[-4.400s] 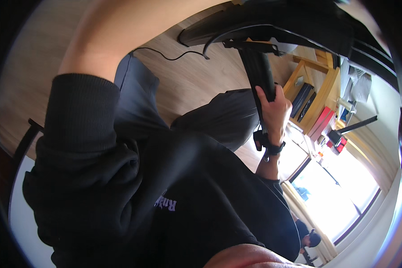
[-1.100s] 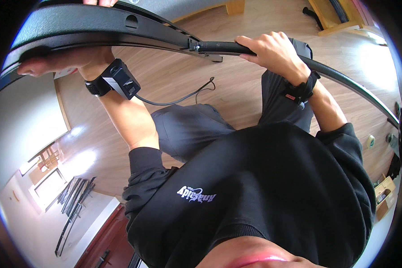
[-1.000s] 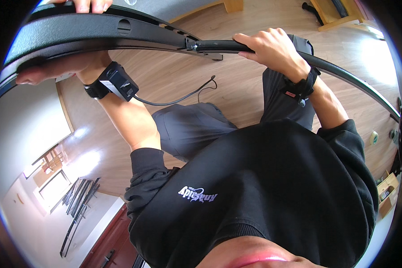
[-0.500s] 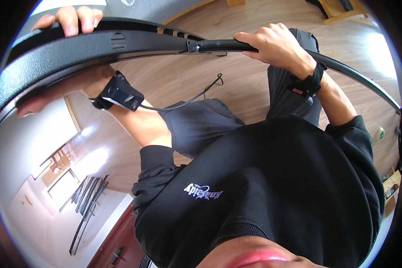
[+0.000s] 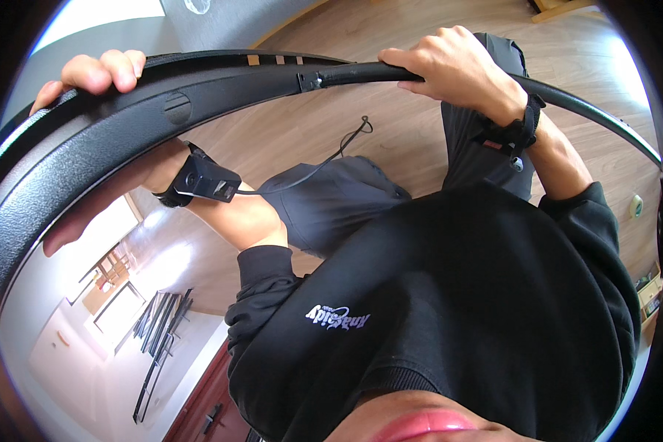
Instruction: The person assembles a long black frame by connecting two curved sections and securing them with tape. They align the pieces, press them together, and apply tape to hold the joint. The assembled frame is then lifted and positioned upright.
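Note:
A long black panel (image 5: 125, 121) with a textured face and a small round slotted patch stretches across the upper left, curved by the lens. My left hand (image 5: 125, 180) is closed round it: fingertips hook over its far edge and the thumb shows below the near edge, while the palm is hidden behind. At the panel's right end a small metal joint (image 5: 309, 81) links it to a black metal tube (image 5: 361, 74). My right hand (image 5: 457, 70) wraps over this tube, just right of the joint, knuckles up. The tube runs on to the right rim.
A small black device (image 5: 210, 177) with a cable (image 5: 309, 171) is strapped on my left wrist; a black strap (image 5: 519, 129) circles my right. Wood floor (image 5: 272, 140) lies below my legs. Several dark bars (image 5: 158, 331) lean at the lower left, near a red-brown door (image 5: 206, 398).
The panel's left end has shifted down and nearer to me, with my left hand going along. My right hand has moved slightly up, still gripping the tube.

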The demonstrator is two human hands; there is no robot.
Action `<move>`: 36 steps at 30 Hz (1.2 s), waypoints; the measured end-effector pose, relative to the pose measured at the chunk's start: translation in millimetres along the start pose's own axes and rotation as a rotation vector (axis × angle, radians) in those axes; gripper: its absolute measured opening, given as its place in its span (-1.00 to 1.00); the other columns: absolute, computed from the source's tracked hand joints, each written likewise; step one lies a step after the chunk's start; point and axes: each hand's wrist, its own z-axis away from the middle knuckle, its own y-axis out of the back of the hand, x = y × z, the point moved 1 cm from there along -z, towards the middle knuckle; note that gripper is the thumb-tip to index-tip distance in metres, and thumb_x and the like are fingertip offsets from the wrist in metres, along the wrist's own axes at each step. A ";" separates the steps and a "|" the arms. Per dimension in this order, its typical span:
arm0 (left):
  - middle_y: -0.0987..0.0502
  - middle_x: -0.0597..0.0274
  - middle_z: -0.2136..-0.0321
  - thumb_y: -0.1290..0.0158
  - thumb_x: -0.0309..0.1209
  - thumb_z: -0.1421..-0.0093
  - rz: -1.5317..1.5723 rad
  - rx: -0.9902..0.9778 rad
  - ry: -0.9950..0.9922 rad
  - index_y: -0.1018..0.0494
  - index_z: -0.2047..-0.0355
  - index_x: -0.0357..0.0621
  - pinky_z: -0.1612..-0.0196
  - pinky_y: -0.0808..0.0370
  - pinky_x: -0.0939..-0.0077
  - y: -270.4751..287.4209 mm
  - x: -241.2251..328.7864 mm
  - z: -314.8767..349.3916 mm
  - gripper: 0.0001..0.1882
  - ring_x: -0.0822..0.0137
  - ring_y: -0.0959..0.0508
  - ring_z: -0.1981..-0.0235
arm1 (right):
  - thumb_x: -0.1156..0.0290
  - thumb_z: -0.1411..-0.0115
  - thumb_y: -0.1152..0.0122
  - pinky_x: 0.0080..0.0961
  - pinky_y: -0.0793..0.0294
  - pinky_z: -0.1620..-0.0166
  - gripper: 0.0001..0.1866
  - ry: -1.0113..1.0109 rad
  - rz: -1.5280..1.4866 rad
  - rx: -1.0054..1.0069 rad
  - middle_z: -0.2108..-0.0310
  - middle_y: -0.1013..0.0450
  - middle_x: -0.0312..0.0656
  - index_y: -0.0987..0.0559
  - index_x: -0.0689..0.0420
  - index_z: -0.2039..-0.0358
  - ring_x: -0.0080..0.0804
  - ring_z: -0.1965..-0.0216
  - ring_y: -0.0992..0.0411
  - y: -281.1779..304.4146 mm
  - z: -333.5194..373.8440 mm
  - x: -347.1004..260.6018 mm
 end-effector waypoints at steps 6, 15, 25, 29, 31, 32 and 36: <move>-0.52 -0.08 0.06 0.05 0.93 0.37 0.020 -0.029 0.008 -0.47 -0.23 -0.25 0.01 -0.35 0.17 10.5 -3.9 -0.7 0.54 0.01 -0.54 0.12 | 0.17 -0.24 -0.53 -0.44 -0.67 0.36 -0.70 0.001 0.001 0.009 0.49 -0.64 -0.11 -0.68 0.01 0.11 -0.20 0.41 -0.70 -5.4 0.6 0.5; -0.53 -0.12 0.15 0.08 0.92 0.30 0.069 -0.120 -0.012 -0.44 -0.23 -0.34 0.04 -0.43 0.17 15.0 -9.9 -7.0 0.54 -0.01 -0.56 0.17 | 0.34 -0.20 -0.51 -0.27 -0.60 0.34 -0.68 0.089 -0.108 0.032 0.53 -0.59 -0.09 -0.64 0.10 0.07 -0.08 0.48 -0.61 -4.1 -4.7 5.0; -0.52 -0.20 -0.19 0.11 0.72 -0.08 -0.511 0.475 -0.110 -0.26 -0.39 -0.22 -0.13 -0.69 -0.09 -23.9 -67.6 54.3 0.29 -0.15 -0.61 -0.16 | 0.30 -0.19 -0.52 -0.28 -0.60 0.33 -0.63 0.061 -0.110 0.024 0.54 -0.60 -0.08 -0.69 0.02 -0.01 -0.09 0.48 -0.61 4.1 -1.3 3.4; -0.31 -0.06 -0.41 -0.53 0.13 0.03 -0.676 0.466 -0.090 -0.19 -0.45 -0.19 -0.28 -0.63 0.07 -46.9 -93.7 82.8 0.19 -0.02 -0.55 -0.26 | 0.29 -0.18 -0.53 -0.28 -0.59 0.33 -0.64 0.071 -0.125 0.026 0.54 -0.60 -0.09 -0.69 0.02 0.02 -0.10 0.48 -0.61 6.8 -2.7 4.2; -0.30 -0.05 -0.41 -0.70 -0.12 0.21 -0.720 0.409 -0.007 -0.25 -0.41 -0.19 -0.34 -0.58 0.09 -49.2 -99.2 91.4 0.24 0.03 -0.51 -0.29 | 0.29 -0.19 -0.53 -0.27 -0.59 0.34 -0.67 0.070 -0.121 0.013 0.54 -0.60 -0.10 -0.68 0.02 0.05 -0.10 0.49 -0.60 10.7 -3.1 4.0; -0.31 -0.04 -0.40 -0.71 -0.17 0.23 -0.761 0.348 -0.012 -0.26 -0.40 -0.19 -0.33 -0.58 0.09 -49.0 -101.1 93.7 0.23 0.03 -0.51 -0.28 | 0.27 -0.18 -0.54 -0.28 -0.62 0.32 -0.71 0.069 -0.119 0.003 0.53 -0.60 -0.10 -0.68 0.04 0.13 -0.11 0.46 -0.63 13.4 -2.9 2.8; -0.32 -0.02 -0.36 -0.70 -0.28 0.24 -0.857 0.379 0.050 -0.32 -0.34 -0.21 -0.30 -0.61 0.09 -49.8 -115.2 106.7 0.14 0.05 -0.51 -0.26 | 0.23 -0.15 -0.57 -0.28 -0.66 0.28 -0.75 0.030 -0.096 -0.018 0.51 -0.62 -0.10 -0.68 0.08 0.31 -0.12 0.39 -0.69 23.3 -4.1 -1.8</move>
